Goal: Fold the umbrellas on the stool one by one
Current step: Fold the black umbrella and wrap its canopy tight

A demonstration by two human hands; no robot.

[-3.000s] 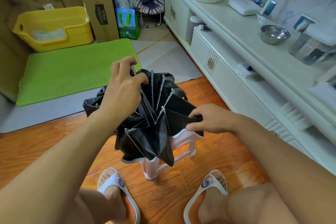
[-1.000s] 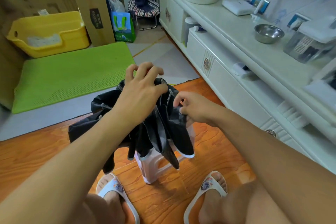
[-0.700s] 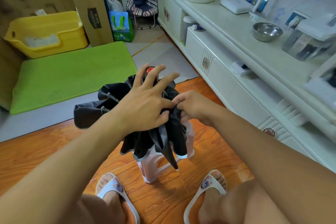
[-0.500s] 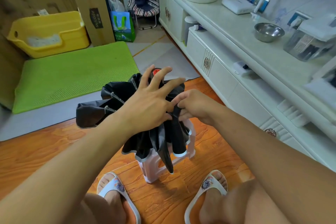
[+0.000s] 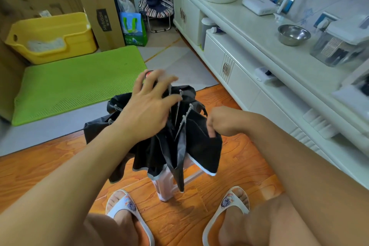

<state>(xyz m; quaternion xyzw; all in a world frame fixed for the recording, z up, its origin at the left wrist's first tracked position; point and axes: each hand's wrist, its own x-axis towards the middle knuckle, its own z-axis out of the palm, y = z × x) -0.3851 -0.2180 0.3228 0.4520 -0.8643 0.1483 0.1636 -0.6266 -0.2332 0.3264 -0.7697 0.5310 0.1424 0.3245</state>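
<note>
Black umbrella (image 5: 175, 142) between both hands overhangs stool (image 5: 165, 187) edges.

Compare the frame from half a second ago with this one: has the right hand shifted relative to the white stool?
Yes. The right hand, pinching a panel of the black umbrella, has drawn rightwards, away from the left hand and beyond the stool edge.

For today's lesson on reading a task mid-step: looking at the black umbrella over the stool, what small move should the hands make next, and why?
Probably the right hand, which pinches one canopy panel, should lay that panel flat round the black umbrella. The left hand is spread over the top near the ribs, and several panels hang loose and unpleated above the stool.
</note>
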